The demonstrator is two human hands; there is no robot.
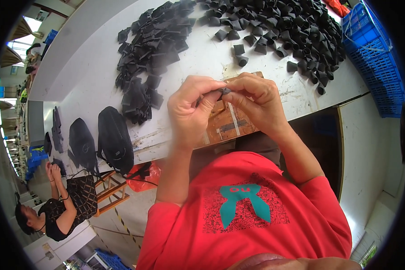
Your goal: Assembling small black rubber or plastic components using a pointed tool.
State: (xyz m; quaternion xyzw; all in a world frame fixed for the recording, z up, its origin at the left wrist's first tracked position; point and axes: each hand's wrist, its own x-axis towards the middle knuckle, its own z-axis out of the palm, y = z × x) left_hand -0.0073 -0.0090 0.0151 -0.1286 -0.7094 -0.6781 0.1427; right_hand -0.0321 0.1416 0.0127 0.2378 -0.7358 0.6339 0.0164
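My left hand (191,108) and my right hand (256,101) meet over a small wooden board (231,123) at the near edge of the white table (76,58). Together they pinch one small black piece (223,91) between the fingertips. Most of the piece is hidden by my fingers. Flat black pieces lie in a heap (150,49) to the left beyond my hands. A larger heap of black tube-shaped pieces (283,27) spreads to the right beyond them.
A blue plastic crate (373,58) stands at the table's right end. Two black bags (114,139) hang at the table's near left edge, with a red plastic bag (141,175) below. Another person (54,207) sits at lower left beside a wooden stool (110,189).
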